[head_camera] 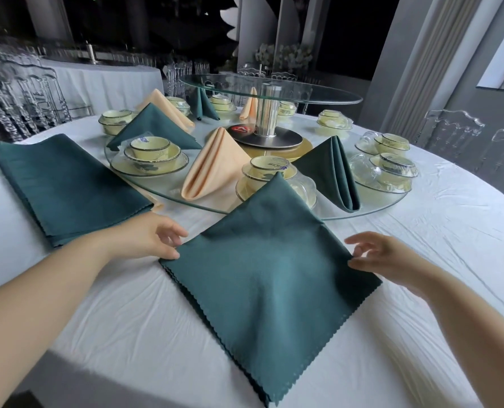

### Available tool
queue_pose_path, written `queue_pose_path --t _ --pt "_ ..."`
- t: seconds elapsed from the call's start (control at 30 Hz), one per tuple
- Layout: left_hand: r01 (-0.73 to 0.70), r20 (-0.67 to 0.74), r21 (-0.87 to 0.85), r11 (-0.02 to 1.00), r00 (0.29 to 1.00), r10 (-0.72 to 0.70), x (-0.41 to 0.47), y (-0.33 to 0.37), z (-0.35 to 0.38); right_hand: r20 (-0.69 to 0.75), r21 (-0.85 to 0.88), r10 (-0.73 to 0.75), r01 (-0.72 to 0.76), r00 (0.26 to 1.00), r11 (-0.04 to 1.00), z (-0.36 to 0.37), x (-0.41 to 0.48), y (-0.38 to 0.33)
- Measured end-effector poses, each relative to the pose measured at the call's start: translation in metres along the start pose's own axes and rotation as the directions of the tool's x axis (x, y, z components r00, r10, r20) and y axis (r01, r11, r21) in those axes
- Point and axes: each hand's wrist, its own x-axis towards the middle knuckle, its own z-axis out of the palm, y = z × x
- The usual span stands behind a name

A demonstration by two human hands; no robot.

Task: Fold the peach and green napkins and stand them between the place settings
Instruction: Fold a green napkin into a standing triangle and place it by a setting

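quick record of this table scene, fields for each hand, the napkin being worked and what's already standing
working napkin: dark green scallop-edged cloth napkin, flat folded square lying as a diamond on the white tablecloth
left hand: thumb touching its left corner, fingers lifted
right hand: thumb at its right corner, fingers loosely curled above
waiting: stack of flat green napkins, far left
standing: peach folded napkin and green folded napkin on the round glass turntable, cream bowl setting between them

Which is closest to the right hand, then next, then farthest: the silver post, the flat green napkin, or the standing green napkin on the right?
1. Flat green napkin, right in front; its corner meets the right hand.
2. Standing green napkin, farther back, right side.
3. Silver post, middle, far back.
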Motion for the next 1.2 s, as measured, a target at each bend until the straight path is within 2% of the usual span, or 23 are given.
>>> queue_pose_path --t 0.1,0.2,0.33,0.43,0.5,0.57,0.63,0.73,0.83,0.9,0.97,1.03,1.1,1.2 --pt "0.017 0.012 0.066 0.998 1.000 -0.018 -0.006 -0.007 -0.003 0.050 -0.046 0.041 -0.039 0.998 0.998 0.001 -0.007 0.006" --pt "0.027 -0.011 0.131 0.991 1.000 -0.026 -0.005 -0.009 -0.002 0.009 -0.127 0.030 -0.028 1.000 0.992 0.005 -0.008 0.008" --pt "0.015 -0.054 0.226 0.974 0.999 -0.002 -0.006 -0.005 0.001 -0.053 -0.344 -0.050 0.029 0.997 0.939 0.009 -0.008 0.008" --pt "-0.095 -0.158 0.306 0.947 0.976 0.149 -0.012 -0.012 0.003 -0.135 -0.525 -0.210 0.110 0.968 0.844 0.012 -0.016 0.015" --pt "-0.193 -0.208 0.317 0.929 0.941 0.267 -0.019 -0.020 0.004 -0.199 -0.580 -0.362 0.188 0.911 0.793 0.015 -0.022 0.026" --pt "-0.212 -0.268 0.302 0.929 0.917 0.296 -0.023 -0.028 0.008 -0.202 -0.598 -0.449 0.254 0.870 0.761 0.017 -0.026 0.036" --pt "-0.188 -0.307 0.273 0.944 0.912 0.271 -0.023 -0.029 0.010 -0.190 -0.598 -0.468 0.276 0.863 0.752 0.016 -0.027 0.041" --pt "-0.204 -0.329 0.228 0.952 0.904 0.272 -0.022 -0.030 0.012 -0.194 -0.543 -0.432 0.270 0.881 0.795 0.015 -0.027 0.041" --pt "-0.132 -0.358 0.205 0.970 0.912 0.200 -0.024 -0.026 0.014 -0.214 -0.450 -0.408 0.281 0.887 0.848 0.016 -0.029 0.037" --pt "-0.069 -0.417 0.234 0.970 0.894 0.164 -0.026 -0.019 0.018 -0.229 -0.409 -0.382 0.267 0.895 0.872 0.017 -0.030 0.036" --pt "-0.054 -0.469 0.188 0.981 0.873 0.138 -0.030 -0.006 0.028 -0.237 -0.397 -0.366 0.253 0.900 0.882 0.018 -0.031 0.034" --pt "-0.158 -0.417 0.148 0.976 0.885 0.206 -0.039 0.019 0.042 -0.240 -0.386 -0.370 0.262 0.897 0.885 0.019 -0.033 0.034" --pt "-0.290 -0.294 0.147 0.946 0.900 0.322 -0.048 0.047 0.060 -0.228 -0.364 -0.357 0.261 0.906 0.894 0.019 -0.035 0.032" --pt "-0.323 -0.105 0.287 0.902 0.925 0.365 -0.049 0.077 0.089 -0.192 -0.317 -0.327 0.256 0.926 0.913 0.017 -0.040 0.030"
